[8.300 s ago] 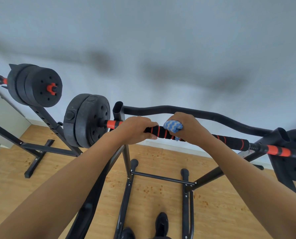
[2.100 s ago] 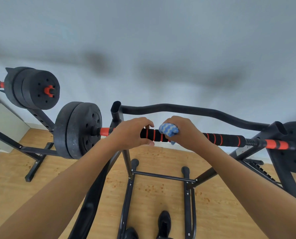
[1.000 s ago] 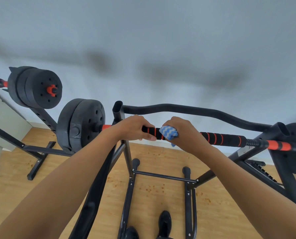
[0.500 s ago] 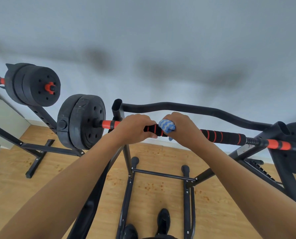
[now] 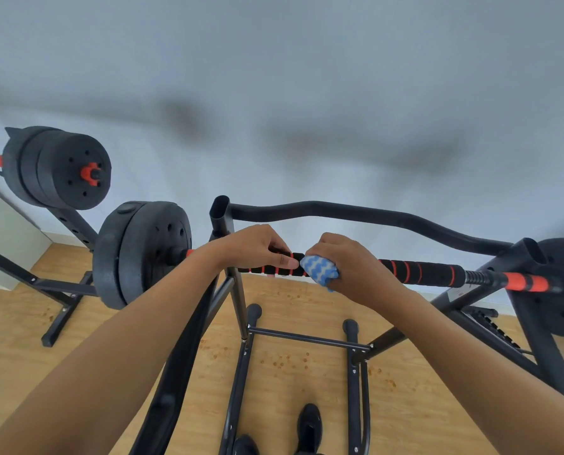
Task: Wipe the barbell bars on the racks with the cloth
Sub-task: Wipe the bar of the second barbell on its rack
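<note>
Shoes [image 5: 308, 428]: I am standing on the wooden floor at the rack's feet, close enough for reaching the bar.
Left hand [image 5: 252, 247]: I am curling it over the bar [image 5: 418, 272], likely steadying it against rolling.
Right hand [image 5: 353, 264]: I am gripping the cloth [image 5: 320, 270] bunched against the bar's striped middle, beside my left fingers.
Rack [image 5: 221, 221]: it is carrying the bar at chest height.
Second barbell [image 5: 61, 169]: it is waiting further left, apparently unwiped.

A pale grey-white wall [image 5: 307, 93] is seen behind, marked by blurred dark smudges. The floor [image 5: 290, 405] is laid in light wood-grain boards, speckled with small reddish-brown spots. A white skirting board [image 5: 57, 238] is seen at the wall's foot.
</note>
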{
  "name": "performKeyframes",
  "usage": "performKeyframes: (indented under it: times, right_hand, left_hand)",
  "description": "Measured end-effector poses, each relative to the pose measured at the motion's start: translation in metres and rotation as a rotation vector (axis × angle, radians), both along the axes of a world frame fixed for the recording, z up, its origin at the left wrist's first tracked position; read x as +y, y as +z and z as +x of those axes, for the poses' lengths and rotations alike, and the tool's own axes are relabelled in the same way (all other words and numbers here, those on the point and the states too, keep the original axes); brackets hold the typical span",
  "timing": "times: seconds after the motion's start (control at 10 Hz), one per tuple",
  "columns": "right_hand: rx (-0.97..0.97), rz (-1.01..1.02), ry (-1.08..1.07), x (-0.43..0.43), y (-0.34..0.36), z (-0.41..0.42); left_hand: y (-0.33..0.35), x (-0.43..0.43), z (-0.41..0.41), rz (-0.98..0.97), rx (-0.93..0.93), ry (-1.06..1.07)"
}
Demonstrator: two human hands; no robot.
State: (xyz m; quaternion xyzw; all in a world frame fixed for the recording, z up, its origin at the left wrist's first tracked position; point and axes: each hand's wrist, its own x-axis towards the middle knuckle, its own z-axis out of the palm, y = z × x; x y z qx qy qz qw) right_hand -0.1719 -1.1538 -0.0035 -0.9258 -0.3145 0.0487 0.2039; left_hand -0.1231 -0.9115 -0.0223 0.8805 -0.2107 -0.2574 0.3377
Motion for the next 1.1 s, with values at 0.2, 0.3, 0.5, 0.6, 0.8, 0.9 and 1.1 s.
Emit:
performKeyframes:
  times: [0.2, 0.3, 0.5, 0.6, 0.8, 0.9, 1.1]
  right_hand:
    - [0.055, 0.507, 0.409, -0.021, 0.032, 0.017]
    - [0.206, 0.157, 0.026, -0.031, 0.022, 0.021]
    - [0.127, 0.064, -0.184, -0.017, 0.009, 0.023]
    - [0.139, 0.049, -0.19, -0.015, 0.011, 0.016]
    - [0.158, 0.006, -0.165, -0.01, 0.019, 0.005]
    - [0.171, -0.045, -0.128, -0.013, 0.016, -0.004]
    - [0.218, -0.264, -0.253, -0.001, 0.011, 0.032]
  left_hand:
    - [0.0, -0.004, -0.014, 0.07, -0.165, 0.002]
    - [-0.001, -0.01, -0.022, 0.044, -0.309, 0.022]
    - [-0.011, -0.019, -0.041, 0.187, -0.69, -0.066]
    - [-0.016, -0.016, -0.044, 0.166, -0.65, -0.051]
    - [-0.011, -0.02, -0.028, 0.216, -0.481, -0.035]
    - [0.002, -0.021, -0.014, 0.148, -0.27, -0.022]
    - [-0.006, -0.027, -0.03, 0.305, -0.503, -0.03]
